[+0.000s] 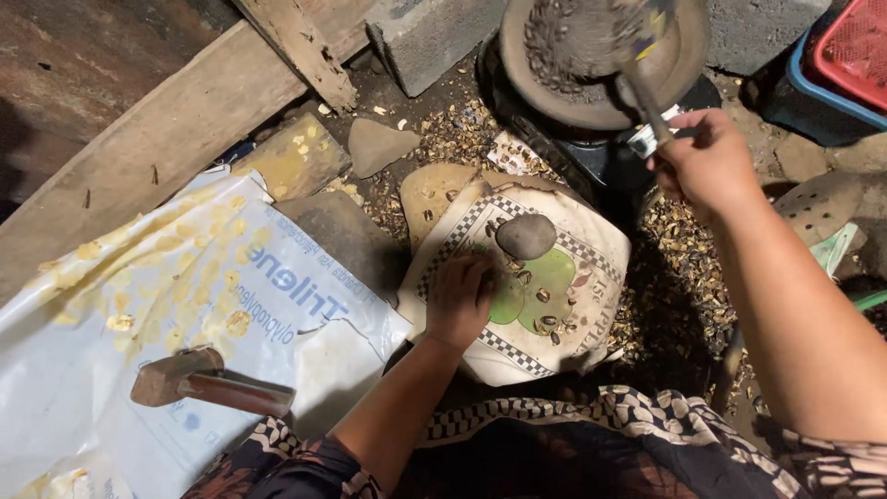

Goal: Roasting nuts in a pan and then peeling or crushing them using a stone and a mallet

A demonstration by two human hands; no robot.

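Centrally, the left hand (pixel 459 302) rests palm down on a white printed sack (pixel 591 249) with a checkered border, its fingers curled over small dark seeds at the fingertips; whether anything is pinched between them cannot be told. Just beyond the fingertips, a smooth grey stone (pixel 526 236) sits on the sack, close to the hand but apart from it. More dark seeds (pixel 547 322) lie scattered on the sack's green patch, just to the right of the hand.

The right hand (pixel 704 164) is raised, well apart from the left, and is clenched around the handle of a metal ladle (pixel 637 88). The ladle's bowl, blurred, reaches beyond the hand over a shallow round pan (pixel 601 106) filled with dark seeds; the pan stands on a dark stove body directly ahead of the knuckles.

To the left of the left forearm, a hammer (pixel 208 383) with a rusty head and brown handle lies untouched on a white plastic sheet (pixel 83 388), where flattened yellow flakes (pixel 226 277) are spread. Broken husks (pixel 670 296) litter the ground beneath the right forearm. Beyond the left hand lie flat stones (pixel 379 145) and a wooden plank (pixel 166 139); a grey block stands farther back. Past the right hand, at the frame's corner, sit a red basket (pixel 855 42) and a blue container (pixel 813 102).
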